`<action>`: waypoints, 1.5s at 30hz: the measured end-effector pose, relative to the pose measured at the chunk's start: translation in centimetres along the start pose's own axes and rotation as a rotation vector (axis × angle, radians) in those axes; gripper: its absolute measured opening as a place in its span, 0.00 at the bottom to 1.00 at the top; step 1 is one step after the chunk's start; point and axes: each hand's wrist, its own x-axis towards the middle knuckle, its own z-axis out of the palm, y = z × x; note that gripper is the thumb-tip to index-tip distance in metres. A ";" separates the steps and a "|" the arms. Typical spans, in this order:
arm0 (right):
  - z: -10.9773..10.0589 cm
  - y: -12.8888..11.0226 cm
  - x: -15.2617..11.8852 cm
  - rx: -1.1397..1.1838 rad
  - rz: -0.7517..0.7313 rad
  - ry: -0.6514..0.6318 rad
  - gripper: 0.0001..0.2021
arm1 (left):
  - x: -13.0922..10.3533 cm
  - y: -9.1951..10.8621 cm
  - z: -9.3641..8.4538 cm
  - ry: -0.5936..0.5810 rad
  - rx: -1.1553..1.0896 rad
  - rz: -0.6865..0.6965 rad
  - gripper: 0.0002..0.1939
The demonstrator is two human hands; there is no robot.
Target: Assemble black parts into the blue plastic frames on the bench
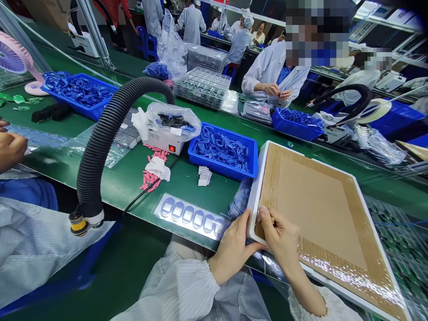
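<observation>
Brown cardboard, taped at the margins, topped a white-rimmed panel at the near edge of the table, R side. L hand was open, fingers & thumb spread against the panel's near L corner. R hand was curled, thumb & fingertips pinched together on the cardboard by that same corner; couldn't tell if it gripped anything. Just L of the L hand, along the table's near edge, lay a clear sheet w/ a row of blue-rimmed ovals; more blue ovals sat btwn sheet & panel. Farther in from that edge: pink strips w/ crumpled white tissue on them, then white pcs nr a blue bin full of small blue parts. L of the bin: white box w/ red switch, bag of dark pcs on top. Toward the far edge: stacked wire racks. Across the table, a white-coated co-worker had both hands close together.
</observation>
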 end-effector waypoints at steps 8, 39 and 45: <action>-1.4 0.7 -0.3 0.156 -0.012 -0.314 0.15 | -0.1 0.0 -0.1 0.001 -0.012 0.025 0.43; 1.2 -1.7 -4.2 -0.342 -0.077 0.103 0.21 | -0.2 -0.5 -0.1 -0.001 -0.063 0.047 0.45; 1.1 -1.8 -5.0 -0.347 -0.157 0.125 0.20 | -0.2 -0.8 0.0 0.006 -0.051 0.048 0.44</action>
